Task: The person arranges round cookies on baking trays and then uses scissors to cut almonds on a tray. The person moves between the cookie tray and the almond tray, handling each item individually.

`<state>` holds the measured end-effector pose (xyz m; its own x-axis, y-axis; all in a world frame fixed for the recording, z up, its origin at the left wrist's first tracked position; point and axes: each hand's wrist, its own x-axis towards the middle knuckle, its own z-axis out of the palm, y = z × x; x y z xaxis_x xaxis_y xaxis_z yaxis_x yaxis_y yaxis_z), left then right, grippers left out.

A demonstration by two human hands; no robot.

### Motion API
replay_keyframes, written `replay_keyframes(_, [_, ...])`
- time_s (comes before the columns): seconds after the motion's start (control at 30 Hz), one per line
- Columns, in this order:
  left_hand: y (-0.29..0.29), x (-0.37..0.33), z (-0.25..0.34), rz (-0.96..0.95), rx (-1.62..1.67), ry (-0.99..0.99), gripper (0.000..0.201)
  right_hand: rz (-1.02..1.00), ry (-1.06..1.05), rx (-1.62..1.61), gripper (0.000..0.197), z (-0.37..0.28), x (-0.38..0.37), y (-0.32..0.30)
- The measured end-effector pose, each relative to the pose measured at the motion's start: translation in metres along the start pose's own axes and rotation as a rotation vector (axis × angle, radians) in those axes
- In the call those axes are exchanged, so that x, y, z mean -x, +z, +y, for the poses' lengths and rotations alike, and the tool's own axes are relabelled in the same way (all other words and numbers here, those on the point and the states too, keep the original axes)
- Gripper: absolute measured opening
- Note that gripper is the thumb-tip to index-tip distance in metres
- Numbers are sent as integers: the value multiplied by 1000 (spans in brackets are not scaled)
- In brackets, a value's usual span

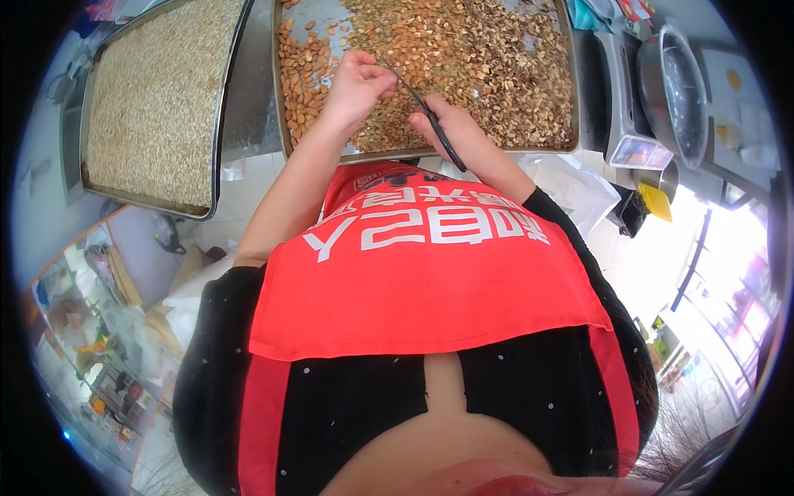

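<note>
The person's right hand has its grip closed around a dark, slender tool, which slants over the near part of a metal tray, its lower end reaching past the near rim and its thin upper end pointing toward the left hand. The left hand's grip has thumb and fingertips drawn together beside that thin end; whether they pinch it or something small cannot be told. Both hands are above the tray, where almonds lie on the left, greenish seeds nearer the middle and brown, broken nut pieces on the right. To the left, across a strip of dark surface, stands another tray, filled with pale flakes. On the right, a metal bowl stands tilted beside a scale.
</note>
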<state>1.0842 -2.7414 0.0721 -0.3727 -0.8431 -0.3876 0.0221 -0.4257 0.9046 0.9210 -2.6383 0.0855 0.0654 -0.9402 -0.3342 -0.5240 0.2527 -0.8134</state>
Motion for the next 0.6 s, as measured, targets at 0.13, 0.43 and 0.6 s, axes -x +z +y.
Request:
replay_keyframes(0.13, [0,-2,-11,32,-8,-37,41,21,42,-16,33,-4,1,4])
replay_keyframes(0.43, [-77,-50,-41,412,-1218,656,30,228,131,-20,34,17,-5,1])
replay_keyframes(0.6, [-100,-58,-28,326,-1482,373,43,208,110,-28,35,13,-2,6])
